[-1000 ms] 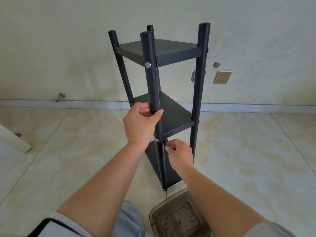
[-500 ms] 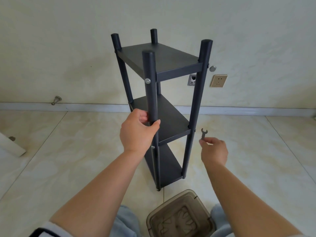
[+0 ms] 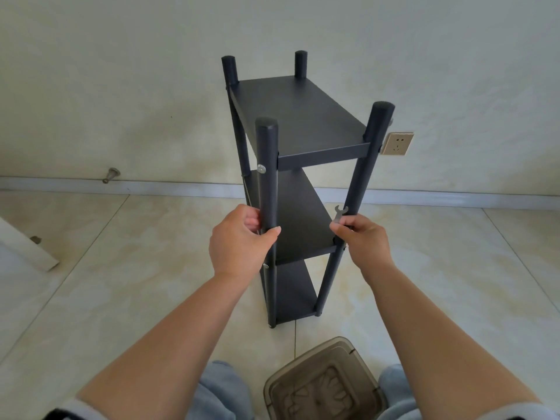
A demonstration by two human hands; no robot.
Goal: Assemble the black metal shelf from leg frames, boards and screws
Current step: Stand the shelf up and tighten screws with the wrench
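The black metal shelf (image 3: pixel 300 116) stands upright on the tiled floor with three boards between four round legs. My left hand (image 3: pixel 241 242) grips the near left leg (image 3: pixel 267 183) above the middle board (image 3: pixel 298 219). My right hand (image 3: pixel 362 241) pinches a small flat wrench (image 3: pixel 340 214) and is at the near right leg (image 3: pixel 359 189), just above the middle board's corner; whether its fingers also wrap the leg is unclear. Silver screw heads (image 3: pixel 261 168) show on the near left leg.
A translucent brown plastic bin (image 3: pixel 325 386) sits on the floor between my knees. The wall carries a socket plate (image 3: pixel 397 144) behind the shelf and a door stop (image 3: pixel 110 174) near the baseboard. A white board edge (image 3: pixel 27 250) lies at the far left.
The view has risen, looking down on the top board. My right hand left the lower screw on the near left leg, carried the wrench to the right, then came to the near right leg.
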